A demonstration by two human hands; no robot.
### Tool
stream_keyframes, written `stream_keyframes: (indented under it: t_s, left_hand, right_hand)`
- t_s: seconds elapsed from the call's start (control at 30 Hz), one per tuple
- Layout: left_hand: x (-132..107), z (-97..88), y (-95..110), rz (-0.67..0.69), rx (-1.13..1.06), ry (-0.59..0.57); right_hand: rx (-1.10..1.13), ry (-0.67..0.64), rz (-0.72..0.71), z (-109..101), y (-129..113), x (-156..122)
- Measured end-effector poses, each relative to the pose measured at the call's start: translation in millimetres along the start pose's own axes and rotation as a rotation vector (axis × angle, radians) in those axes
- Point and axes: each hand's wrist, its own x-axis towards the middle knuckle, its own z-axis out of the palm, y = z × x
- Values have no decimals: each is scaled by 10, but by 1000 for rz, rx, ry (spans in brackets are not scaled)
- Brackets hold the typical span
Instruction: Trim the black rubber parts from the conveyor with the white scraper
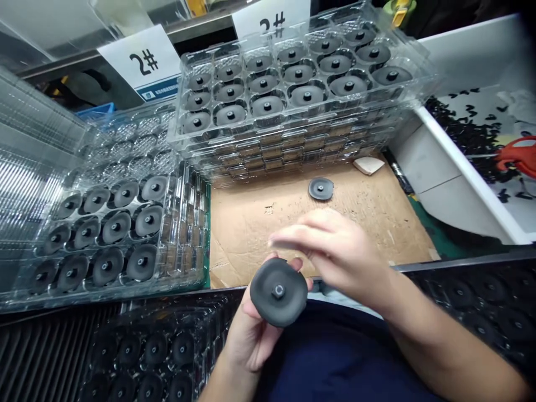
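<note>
Left hand (247, 335) gripping a round dark gray rubber disc (278, 292) by its edge, right hand (339, 251) open just above it, white "2#" card (140, 58) behind clear plastic trays (310, 36), brown cardboard sheet (268, 240) with open room

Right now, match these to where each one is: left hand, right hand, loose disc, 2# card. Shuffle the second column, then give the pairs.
1. left hand
2. right hand
3. loose disc
4. 2# card

A. lying on the brown cardboard
B. gripping a dark disc with a centre stud
C. standing behind the clear plastic trays
D. open and blurred, just above that held disc

Pairs: 1-B, 2-D, 3-A, 4-C
</note>
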Motion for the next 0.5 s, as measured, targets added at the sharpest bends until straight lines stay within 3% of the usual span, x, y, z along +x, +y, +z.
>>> stream_keyframes:
  t_s: [0.1, 0.2, 0.33, 0.43, 0.5]
  left_hand:
    - [-13, -26, 35, 8, -96, -67]
    - [7, -66, 46, 11, -152, -114]
    - [38, -74, 64, -27, -147, -152]
    - [41, -35, 68, -15, -106, -161]
    - [30, -14, 48, -7, -90, -157]
  right_hand:
    - [65, 51, 332, 118, 173, -250]
    - [172, -84, 541, 283, 250, -619]
    - [193, -171, 619, 356, 280, -879]
    - [156, -66, 640, 186, 192, -765]
    - [146, 56, 564, 42, 47, -589]
